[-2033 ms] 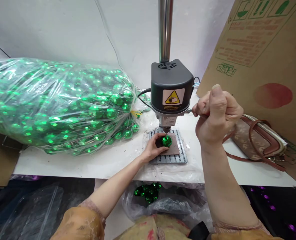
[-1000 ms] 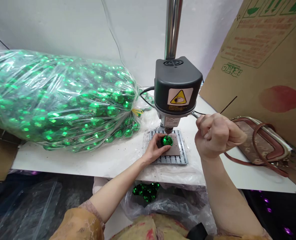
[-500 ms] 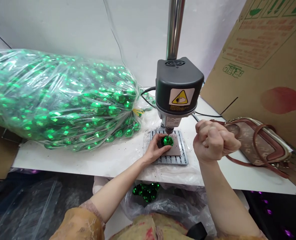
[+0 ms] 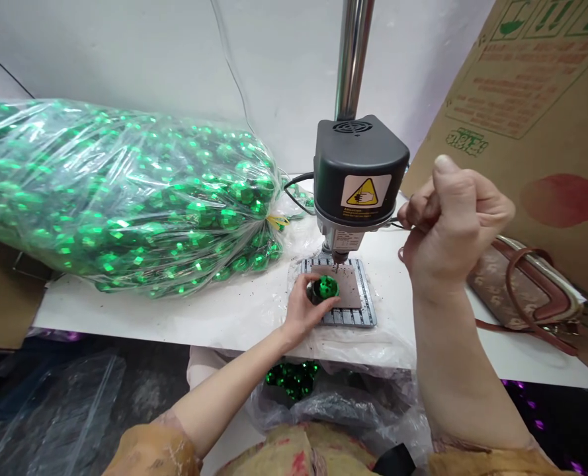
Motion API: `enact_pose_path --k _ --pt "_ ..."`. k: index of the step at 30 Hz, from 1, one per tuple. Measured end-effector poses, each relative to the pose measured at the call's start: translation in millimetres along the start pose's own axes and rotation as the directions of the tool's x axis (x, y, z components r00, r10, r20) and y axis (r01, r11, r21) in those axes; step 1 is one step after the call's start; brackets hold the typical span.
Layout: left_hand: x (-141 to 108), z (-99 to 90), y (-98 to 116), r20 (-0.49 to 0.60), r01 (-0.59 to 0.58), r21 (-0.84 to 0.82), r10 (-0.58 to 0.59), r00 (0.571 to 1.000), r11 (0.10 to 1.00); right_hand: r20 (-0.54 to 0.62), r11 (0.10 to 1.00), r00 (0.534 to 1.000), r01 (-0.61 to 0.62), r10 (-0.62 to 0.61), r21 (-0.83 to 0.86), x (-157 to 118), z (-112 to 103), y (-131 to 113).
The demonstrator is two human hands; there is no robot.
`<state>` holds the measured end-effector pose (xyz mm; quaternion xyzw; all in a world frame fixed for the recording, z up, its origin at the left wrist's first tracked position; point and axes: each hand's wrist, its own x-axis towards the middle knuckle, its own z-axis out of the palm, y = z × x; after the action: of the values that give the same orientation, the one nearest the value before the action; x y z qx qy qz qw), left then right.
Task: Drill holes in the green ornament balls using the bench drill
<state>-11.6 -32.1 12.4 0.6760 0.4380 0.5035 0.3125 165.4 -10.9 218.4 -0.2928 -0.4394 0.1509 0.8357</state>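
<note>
My left hand (image 4: pixel 307 305) grips a shiny green ball (image 4: pixel 328 287) between thumb and fingers, over the front left of a brown square board (image 4: pixel 349 291). That board lies on the slotted metal base (image 4: pixel 368 316) of a small drill press (image 4: pixel 362 158). The drill bit (image 4: pixel 338 267) hangs just behind the ball, apart from it. Dark specks lie scattered on the board. At the right of the press, my right hand (image 4: pixel 455 221) is closed round the feed lever (image 4: pixel 397 223), whose end is hidden in the fist.
A large clear bag of green mirrored balls (image 4: pixel 139 205) lies tied at the left. More green balls (image 4: pixel 294 379) sit in an open plastic bag below the table edge. A brown handbag (image 4: pixel 526 284) and a tall cardboard box (image 4: pixel 546 132) stand at the right.
My right hand has risen with the lever, and the drill bit has come up out of the ball. My left hand has drawn the ball slightly toward me and left, tilting it.
</note>
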Motion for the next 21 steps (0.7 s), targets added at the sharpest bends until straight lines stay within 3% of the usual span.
enact_pose_path --k 2,3,5,6,7,8,9,11,13,14,15,16,17,18,20,21 --pt "-34.5 -13.9 2.9 0.067 -0.21 0.142 0.203 0.977 0.967 0.005 1.0 1.0 0.011 -0.011 -0.014 0.2 -1.3 1.5" --pt "-54.5 -22.0 2.5 0.169 -0.362 0.185 0.333 0.928 0.914 0.005 1.0 1.0 0.014 -0.014 -0.024 -0.6 -2.0 2.4" --pt "-94.7 -38.8 -2.4 0.422 -0.659 0.222 0.539 0.729 0.718 0.002 0.999 1.0 0.02 -0.02 -0.035 -2.5 -3.1 3.5" --pt "-112.6 -46.8 -6.6 0.545 -0.754 0.224 0.562 0.622 0.618 0.0 0.999 1.0 0.024 -0.024 -0.033 -3.2 -3.2 3.8" --pt "-128.0 -54.1 -11.6 0.656 -0.803 0.231 0.521 0.546 0.55 -0.003 0.999 1.0 0.028 -0.028 -0.029 -3.6 -3.2 3.9" --pt "-140.0 -60.4 -17.0 0.735 -0.822 0.245 0.455 0.503 0.514 -0.006 0.999 1.0 0.03 -0.031 -0.025 -3.7 -3.0 4.0" --pt "-148.2 -65.7 -22.5 0.781 -0.821 0.262 0.388 0.489 0.508 -0.009 0.999 0.999 0.031 -0.031 -0.022 -3.6 -2.7 4.0" --pt "-152.0 -73.2 -31.8 0.785 -0.811 0.255 0.377 0.492 0.526 -0.016 0.999 0.999 0.032 -0.033 -0.023 -3.0 -2.4 4.4" --pt "-137.9 -78.4 -37.3 0.686 -0.806 0.235 0.495 0.533 0.543 -0.018 0.999 0.999 0.039 -0.04 -0.022 -2.4 -2.3 5.0" --pt "-124.4 -81.1 -38.6 0.606 -0.773 0.292 0.517 0.605 0.563 -0.018 0.999 0.999 0.041 -0.041 -0.02 -2.2 -2.3 5.3" --pt "-107.1 -84.1 -39.3 0.508 -0.692 0.406 0.482 0.714 0.597 -0.02 0.999 0.999 0.042 -0.043 -0.016 -2.1 -2.4 5.4" --pt "-87.0 -87.4 -39.8 0.375 -0.541 0.556 0.39 0.841 0.631 -0.022 0.999 0.999 0.043 -0.043 -0.012 -2.1 -2.4 5.4" --pt "-65.1 -91.0 -40.6 0.202 -0.314 0.702 0.245 0.948 0.639 -0.024 0.999 0.999 0.043 -0.043 -0.006 -2.1 -2.4 5.3" --pt "-42.8 -94.6 -42.2 0.021 -0.079 0.78 0.101 0.995 0.621 -0.026 0.999 0.999 0.04 -0.041 -0.004 -2.2 -2.4 5.2" --pt "-1.9 -100.1 -48.4 -0.212 0.243 0.76 -0.123 0.969 0.603 -0.022 0.999 0.999 0.036 -0.036 0.001 -2.3 -2.4 4.8" --pt "14.8 -101.8 -53.0 -0.236 0.311 0.72 -0.203 0.95 0.62 -0.02 0.999 0.999 0.034 -0.034 0.003 -2.4 -2.4 4.8"
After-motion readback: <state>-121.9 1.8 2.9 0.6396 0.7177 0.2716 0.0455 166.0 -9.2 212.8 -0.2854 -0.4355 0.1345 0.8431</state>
